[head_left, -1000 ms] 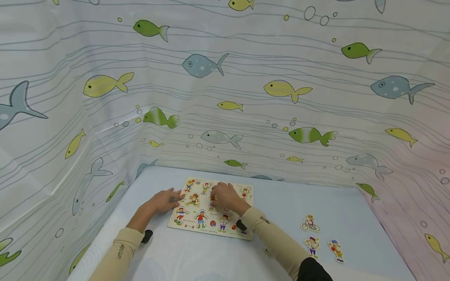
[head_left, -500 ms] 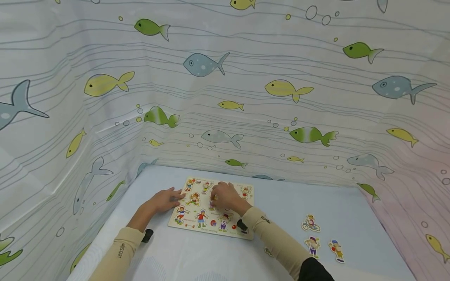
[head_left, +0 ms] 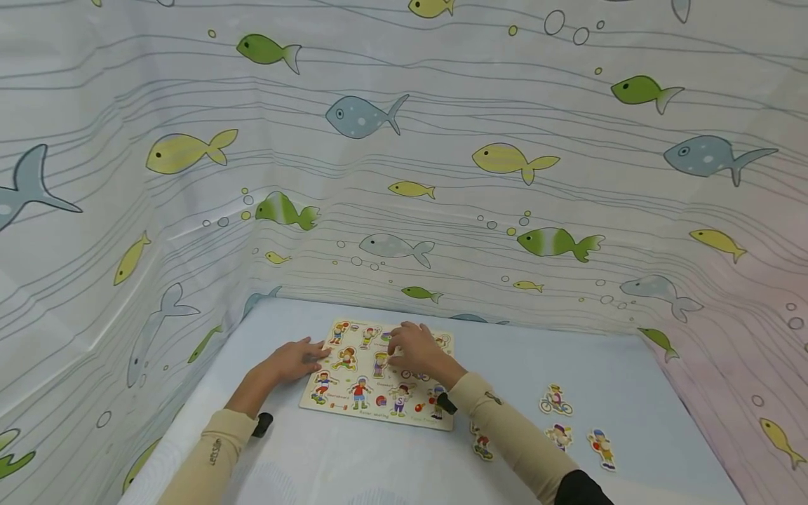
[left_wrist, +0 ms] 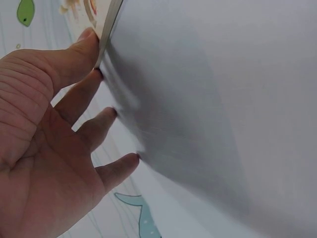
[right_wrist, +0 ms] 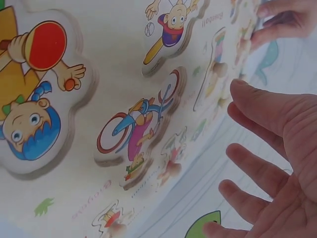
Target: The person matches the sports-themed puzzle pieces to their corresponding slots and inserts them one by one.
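Note:
A flat picture-puzzle board (head_left: pixel 341 387) lies on the table, bearing sports figures. My left hand (head_left: pixel 295 360) is at its left edge, with the thumb on the board's rim and the other fingers stretched out beside it in the left wrist view. Over the board's right half is my right hand (head_left: pixel 418 349), fingers spread and apart, holding nothing. Just left of its fingertips a small figure piece (head_left: pixel 379 365) sits on the board. In the right wrist view the board shows a cyclist picture (right_wrist: pixel 141 124) and a table-tennis player (right_wrist: pixel 37 99), both with stepped outlines.
Several loose puzzle pieces lie on the table to the right: a cyclist piece (head_left: pixel 556 400), two figure pieces beyond my right forearm, and a skater-like piece (head_left: pixel 482 443) beside the sleeve. A fish-print sheet (head_left: pixel 404 154) rises behind the table (head_left: pixel 505 365).
My right hand has let go of the small figure piece and moved slightly right, uncovering it. The forearm shift also exposes more of the loose piece beside the sleeve. My left hand stays put.

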Demonstrator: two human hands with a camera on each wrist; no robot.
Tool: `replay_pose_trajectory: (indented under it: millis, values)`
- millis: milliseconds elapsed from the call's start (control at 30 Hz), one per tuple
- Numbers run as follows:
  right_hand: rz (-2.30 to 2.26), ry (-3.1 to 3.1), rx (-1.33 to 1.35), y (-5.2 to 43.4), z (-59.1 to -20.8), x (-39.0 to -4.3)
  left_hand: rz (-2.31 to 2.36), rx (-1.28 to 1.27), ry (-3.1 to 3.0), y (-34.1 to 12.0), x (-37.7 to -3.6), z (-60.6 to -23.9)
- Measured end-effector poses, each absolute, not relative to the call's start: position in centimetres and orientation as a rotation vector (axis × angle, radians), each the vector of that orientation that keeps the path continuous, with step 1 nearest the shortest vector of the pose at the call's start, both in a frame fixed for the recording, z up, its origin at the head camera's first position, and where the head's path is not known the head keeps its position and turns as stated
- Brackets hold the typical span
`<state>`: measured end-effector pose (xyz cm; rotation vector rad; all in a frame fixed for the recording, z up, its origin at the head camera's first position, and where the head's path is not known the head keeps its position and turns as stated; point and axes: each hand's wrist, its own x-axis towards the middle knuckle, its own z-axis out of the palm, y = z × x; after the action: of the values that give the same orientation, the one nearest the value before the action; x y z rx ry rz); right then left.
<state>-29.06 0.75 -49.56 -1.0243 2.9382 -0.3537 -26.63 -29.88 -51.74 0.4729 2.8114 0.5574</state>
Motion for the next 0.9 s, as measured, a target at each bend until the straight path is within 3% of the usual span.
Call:
replay_pose_trajectory:
  millis: [900]
  values:
    - [-0.413, 2.957, -1.095, 5.4, -48.4, -26.1, 0.579, 0.469, 2.808, -29.8, -26.7, -51.9]
